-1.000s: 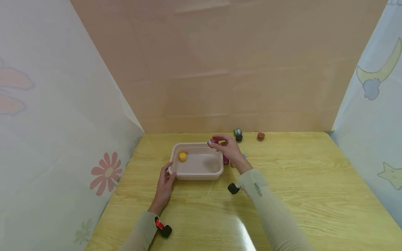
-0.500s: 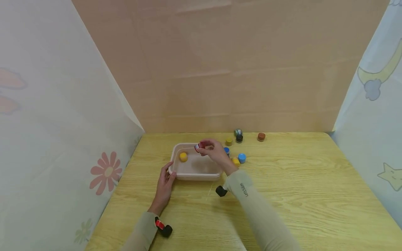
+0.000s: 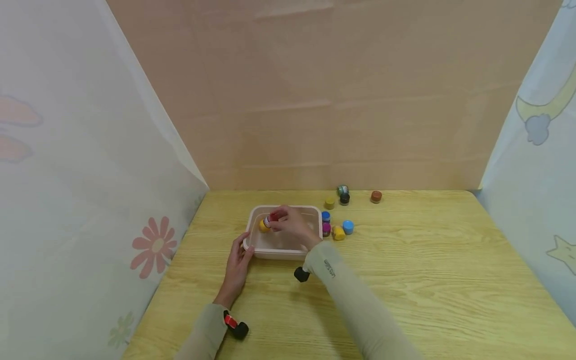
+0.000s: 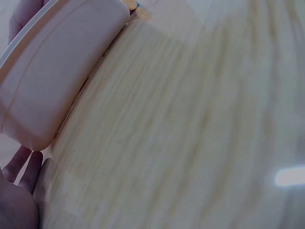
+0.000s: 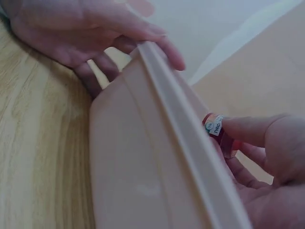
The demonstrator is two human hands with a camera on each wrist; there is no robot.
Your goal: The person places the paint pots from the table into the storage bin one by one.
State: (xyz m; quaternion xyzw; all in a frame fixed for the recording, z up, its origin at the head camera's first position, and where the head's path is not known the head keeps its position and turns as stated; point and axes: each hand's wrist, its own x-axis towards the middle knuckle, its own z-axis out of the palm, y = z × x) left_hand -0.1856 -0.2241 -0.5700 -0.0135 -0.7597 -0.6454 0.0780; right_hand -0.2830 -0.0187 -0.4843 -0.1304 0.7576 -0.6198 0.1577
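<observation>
A pale pink plastic box stands on the table, with an orange-yellow jar in its left part. My left hand grips the box's near left corner, thumb at the rim and fingers against the outer wall. Over the inside of the box, my right hand pinches a small red paint jar with a printed label. This jar is tilted and close to the orange-yellow one; whether they touch I cannot tell. In the left wrist view, the box wall hides the inside.
Right of the box stand a dark blue jar, a magenta jar, a light blue jar and a yellow jar. Farther back are olive-yellow, black, green and red-brown jars.
My right hand has moved left and slightly down with the red paint jar, from the box's right rim to its left part. My left hand has kept its hold on the box.
</observation>
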